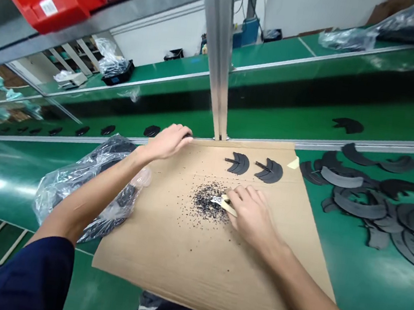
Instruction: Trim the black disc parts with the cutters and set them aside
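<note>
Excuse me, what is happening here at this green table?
A person works over a cardboard sheet laid on the green table. The right hand grips a small cutting tool beside a heap of black crumbs. The left hand is curled at the far edge of the sheet; whether it holds anything cannot be seen. Two black fan-shaped parts lie on the sheet, a pile of black curved parts to the right, and a plastic bag to the left.
</note>
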